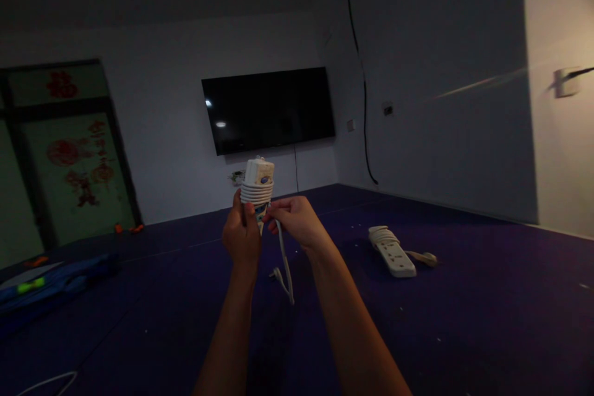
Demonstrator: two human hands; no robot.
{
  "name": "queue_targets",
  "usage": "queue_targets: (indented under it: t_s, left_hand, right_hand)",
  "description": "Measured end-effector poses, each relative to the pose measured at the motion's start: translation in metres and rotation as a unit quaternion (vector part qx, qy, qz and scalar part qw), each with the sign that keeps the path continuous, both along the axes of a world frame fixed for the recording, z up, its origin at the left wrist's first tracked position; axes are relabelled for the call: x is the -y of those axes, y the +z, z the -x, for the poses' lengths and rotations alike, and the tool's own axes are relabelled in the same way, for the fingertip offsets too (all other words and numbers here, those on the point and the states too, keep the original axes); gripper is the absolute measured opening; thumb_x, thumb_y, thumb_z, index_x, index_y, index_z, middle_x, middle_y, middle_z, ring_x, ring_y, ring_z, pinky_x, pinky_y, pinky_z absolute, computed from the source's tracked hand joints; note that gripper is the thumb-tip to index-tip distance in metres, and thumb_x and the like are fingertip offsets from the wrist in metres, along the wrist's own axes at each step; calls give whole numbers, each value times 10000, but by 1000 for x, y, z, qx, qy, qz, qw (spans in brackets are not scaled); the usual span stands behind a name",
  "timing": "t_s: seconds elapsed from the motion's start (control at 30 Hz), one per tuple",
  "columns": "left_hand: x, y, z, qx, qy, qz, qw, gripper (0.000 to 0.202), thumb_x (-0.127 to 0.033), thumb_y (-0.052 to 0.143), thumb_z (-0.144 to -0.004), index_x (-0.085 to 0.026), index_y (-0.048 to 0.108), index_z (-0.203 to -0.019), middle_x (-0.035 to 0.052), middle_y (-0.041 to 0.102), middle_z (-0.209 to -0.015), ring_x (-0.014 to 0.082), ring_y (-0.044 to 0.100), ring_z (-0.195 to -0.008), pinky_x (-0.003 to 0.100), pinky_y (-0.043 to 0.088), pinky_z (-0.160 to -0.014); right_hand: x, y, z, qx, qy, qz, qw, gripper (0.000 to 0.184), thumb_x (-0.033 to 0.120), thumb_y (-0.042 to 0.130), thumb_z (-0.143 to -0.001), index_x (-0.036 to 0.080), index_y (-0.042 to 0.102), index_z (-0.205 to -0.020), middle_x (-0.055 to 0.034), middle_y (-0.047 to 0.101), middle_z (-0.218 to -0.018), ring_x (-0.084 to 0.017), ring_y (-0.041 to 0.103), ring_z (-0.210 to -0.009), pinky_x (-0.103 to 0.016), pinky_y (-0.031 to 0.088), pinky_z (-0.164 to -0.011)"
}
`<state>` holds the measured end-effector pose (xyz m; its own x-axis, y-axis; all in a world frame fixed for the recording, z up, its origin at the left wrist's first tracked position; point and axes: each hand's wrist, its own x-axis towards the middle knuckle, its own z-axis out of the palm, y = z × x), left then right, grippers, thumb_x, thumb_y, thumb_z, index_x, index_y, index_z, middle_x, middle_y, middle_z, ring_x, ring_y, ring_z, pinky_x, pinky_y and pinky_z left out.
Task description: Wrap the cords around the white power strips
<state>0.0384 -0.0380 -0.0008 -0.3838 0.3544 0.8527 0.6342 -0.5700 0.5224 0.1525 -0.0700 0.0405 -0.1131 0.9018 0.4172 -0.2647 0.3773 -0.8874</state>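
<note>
My left hand is closed around the lower end of a white power strip held upright in front of me. Its white cord is wound in several turns around the strip's body. My right hand pinches the loose part of that cord just beside the strip. The rest of the cord hangs down between my forearms, with the plug dangling at its end.
A second white power strip with wound cord lies on the dark purple floor to the right. A black TV hangs on the far wall. Blue items lie at the left, a white cable at the bottom left.
</note>
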Motion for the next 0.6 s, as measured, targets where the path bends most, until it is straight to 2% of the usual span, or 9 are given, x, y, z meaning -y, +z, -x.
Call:
queue_targets:
  t_s: [0.17, 0.3, 0.37, 0.5, 0.6]
  left_hand:
    - [-1, -1, -2, -30, -37, -13, 999, 524, -443, 399, -913, -204, 464, -1376, 144, 630, -1217, 257, 579, -1118, 359, 438, -882]
    - [-3, -3, -2, -82, -85, -43, 992, 533, -422, 380, -927, -206, 403, -1414, 129, 560, -1326, 237, 530, -1187, 378, 401, -965]
    - [-4, -3, -1, -102, -91, -44, 990, 539, -424, 379, -928, -211, 387, -1422, 129, 569, -1314, 241, 544, -1152, 397, 406, -953]
    - [-5, -1, 0, -125, -85, -37, 988, 544, -439, 383, -923, -218, 392, -1420, 123, 660, -1151, 244, 590, -984, 409, 449, -852]
    - [-6, -2, -1, -114, -109, -43, 987, 547, -440, 409, -915, -222, 395, -1417, 116, 642, -1194, 252, 570, -1043, 421, 440, -892]
  right_hand:
    - [-9, -3, -1, -16, -3, -35, 999, 198, 68, 569, -707, 120, 595, -517, 9, 599, -445, -46, 477, -350, -137, 390, -361]
    - [-10, -3, -4, -42, -21, -34, 998, 190, 70, 577, -689, 113, 607, -507, 13, 595, -444, -43, 471, -333, -141, 378, -352]
    - [-9, -3, -5, -49, -28, -32, 998, 185, 75, 587, -691, 109, 618, -512, 13, 598, -451, -39, 466, -328, -142, 368, -346]
    - [-8, -3, -7, -51, -36, -42, 997, 173, 90, 607, -695, 109, 634, -525, 16, 598, -453, -38, 464, -330, -146, 358, -347]
    - [-9, -4, -7, -52, -29, -53, 997, 101, 115, 654, -666, 111, 649, -565, 12, 617, -486, -50, 490, -355, -159, 374, -368]
